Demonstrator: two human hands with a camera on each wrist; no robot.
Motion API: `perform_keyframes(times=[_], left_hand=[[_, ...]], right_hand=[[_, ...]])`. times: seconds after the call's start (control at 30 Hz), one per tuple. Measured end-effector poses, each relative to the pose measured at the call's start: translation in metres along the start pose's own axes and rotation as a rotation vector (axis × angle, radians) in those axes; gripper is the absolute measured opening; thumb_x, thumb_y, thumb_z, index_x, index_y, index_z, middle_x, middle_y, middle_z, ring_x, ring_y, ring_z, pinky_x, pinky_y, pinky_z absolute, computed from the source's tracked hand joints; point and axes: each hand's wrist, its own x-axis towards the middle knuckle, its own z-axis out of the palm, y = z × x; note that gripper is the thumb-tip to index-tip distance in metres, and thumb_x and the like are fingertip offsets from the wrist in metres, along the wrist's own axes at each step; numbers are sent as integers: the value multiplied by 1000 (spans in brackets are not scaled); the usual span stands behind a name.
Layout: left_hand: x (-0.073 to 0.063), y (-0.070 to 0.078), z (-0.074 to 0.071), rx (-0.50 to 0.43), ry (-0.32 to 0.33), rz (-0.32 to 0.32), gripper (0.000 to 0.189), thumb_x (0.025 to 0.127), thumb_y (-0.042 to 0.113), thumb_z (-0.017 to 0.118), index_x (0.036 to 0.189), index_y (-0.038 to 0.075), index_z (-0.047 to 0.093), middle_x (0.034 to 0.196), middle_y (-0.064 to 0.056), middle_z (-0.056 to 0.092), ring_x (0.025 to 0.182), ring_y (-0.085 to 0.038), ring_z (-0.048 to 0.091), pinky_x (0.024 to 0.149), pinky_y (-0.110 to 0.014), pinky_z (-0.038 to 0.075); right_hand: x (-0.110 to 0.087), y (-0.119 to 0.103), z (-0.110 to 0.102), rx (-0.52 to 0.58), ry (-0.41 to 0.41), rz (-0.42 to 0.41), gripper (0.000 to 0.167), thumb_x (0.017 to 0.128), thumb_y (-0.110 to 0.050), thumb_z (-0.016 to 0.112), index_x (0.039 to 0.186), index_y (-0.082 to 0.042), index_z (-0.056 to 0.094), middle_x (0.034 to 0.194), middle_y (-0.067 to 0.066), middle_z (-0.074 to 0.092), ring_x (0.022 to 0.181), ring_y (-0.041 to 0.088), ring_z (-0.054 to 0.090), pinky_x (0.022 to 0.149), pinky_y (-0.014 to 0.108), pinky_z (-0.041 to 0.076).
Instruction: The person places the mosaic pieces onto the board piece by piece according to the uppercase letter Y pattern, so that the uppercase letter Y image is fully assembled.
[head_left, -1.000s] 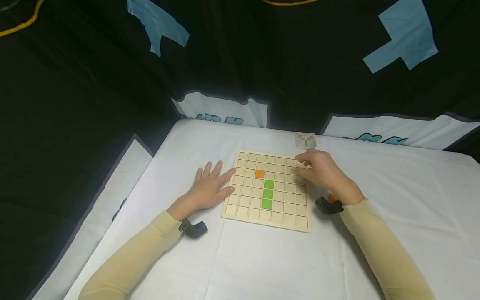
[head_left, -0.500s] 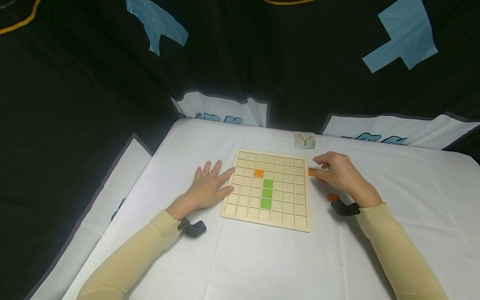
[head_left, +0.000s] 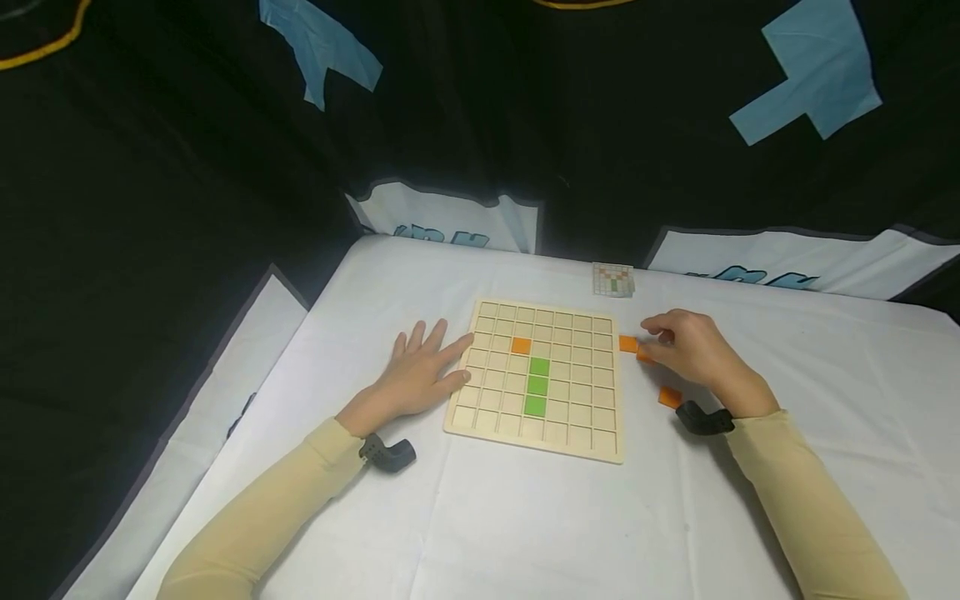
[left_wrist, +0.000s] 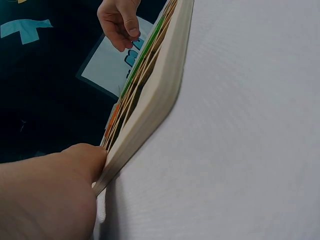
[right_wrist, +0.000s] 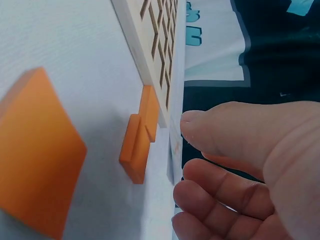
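Because loose orange tiles (right_wrist: 134, 150) lie flat, pinching each by its edges probably serves best. Near right: single orange tile (head_left: 670, 397). Left: left hand (head_left: 407, 379), fingers spread, gripping nothing, touching the left edge of the board (head_left: 577, 437); light pressure should steady it. Centre: board, pale, gridded, bearing three green squares (head_left: 537, 386) in line, one orange square (head_left: 521, 346) farther left. Right: right hand (head_left: 686, 350), half curled, nothing visibly held, near two tiles just beside the board. Far: small patterned card (head_left: 612, 280).
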Motion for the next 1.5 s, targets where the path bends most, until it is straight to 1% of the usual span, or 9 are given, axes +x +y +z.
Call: perform_keyframes(times=[0.2, 0.37, 0.5, 0.77, 0.9, 1.1, 1.5], left_hand=[[0, -1, 0, 2, -4, -2, 65, 103, 50, 45, 162, 26, 31, 171, -23, 11, 156, -53, 0, 122, -73, 2], [1, -1, 1, 8, -8, -4, 65, 103, 51, 45, 162, 26, 30, 171, -23, 11, 156, -52, -1, 123, -72, 2], [2, -1, 1, 14, -9, -2, 65, 103, 51, 44, 162, 26, 30, 171, -22, 11, 156, -52, -1, 123, -72, 2], [2, 0, 1, 16, -21, -3, 65, 104, 51, 43, 163, 27, 28, 171, -22, 9, 156, -52, -1, 123, -72, 1], [1, 1, 0, 13, -27, -7, 65, 104, 51, 43, 163, 27, 28, 171, -22, 9, 156, -52, -2, 123, -71, 0], [0, 2, -2, 10, -38, -12, 65, 104, 50, 42, 163, 27, 27, 171, -22, 8, 157, -51, -3, 123, -70, -1], [0, 0, -2, 16, -26, -8, 65, 104, 49, 43, 163, 26, 28, 171, -23, 9, 156, -52, -1, 123, -71, 0]], right_hand=[[1, 3, 4, 4, -22, 27, 38, 87, -7, 73, 123, 6, 69, 115, 25, 70, 92, 31, 61, 80, 41, 55], [1, 4, 7, 10, -30, 14, 37, 87, -6, 73, 122, 7, 69, 112, 24, 69, 90, 30, 59, 80, 42, 54], [0, 4, 8, 13, -42, 26, 37, 87, -6, 75, 122, 7, 69, 112, 24, 69, 90, 30, 58, 81, 43, 54], [-2, 6, 12, 17, -36, 0, 32, 86, -2, 76, 116, 7, 72, 109, 25, 71, 88, 30, 63, 85, 49, 58], [-3, 6, 14, 13, -30, -10, 29, 85, -1, 75, 113, 6, 73, 108, 24, 72, 89, 29, 64, 85, 49, 58], [-3, 6, 16, 8, -26, -16, 28, 84, 1, 74, 112, 6, 74, 107, 24, 72, 88, 29, 63, 84, 47, 57], [-3, 5, 16, 17, -46, -2, 27, 85, 0, 75, 112, 6, 74, 109, 25, 71, 91, 31, 64, 85, 47, 58]])
